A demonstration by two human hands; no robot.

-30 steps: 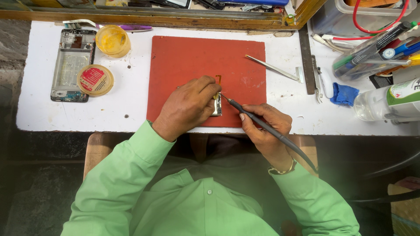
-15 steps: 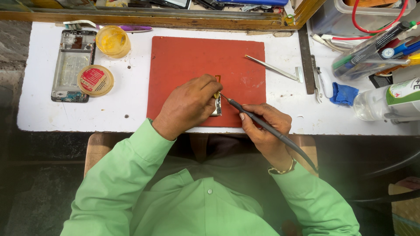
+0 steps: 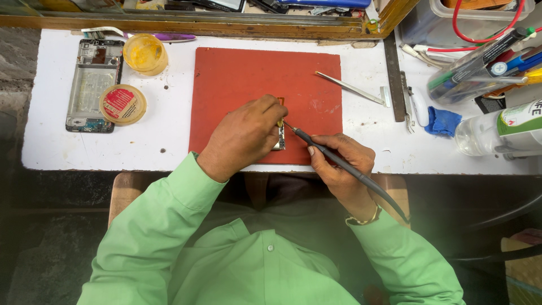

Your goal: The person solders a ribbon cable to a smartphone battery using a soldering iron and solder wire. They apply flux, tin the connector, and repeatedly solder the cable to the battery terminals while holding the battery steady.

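Left hand (image 3: 243, 138) pins a small circuit board (image 3: 279, 137); right hand (image 3: 339, 164) grips a soldering iron (image 3: 339, 162) touching it. Left of the left hand, a yellow cup (image 3: 145, 54) looks empty.

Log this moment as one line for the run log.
left hand: pinning small circuit board on red mat | right hand: holding soldering iron, tip at board

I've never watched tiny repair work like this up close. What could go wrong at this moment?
The soldering iron in the right hand points its tip close to the left hand fingers pinning the small circuit board, so a slip might burn them. The board lies near the red mat's front edge and could get nudged off.
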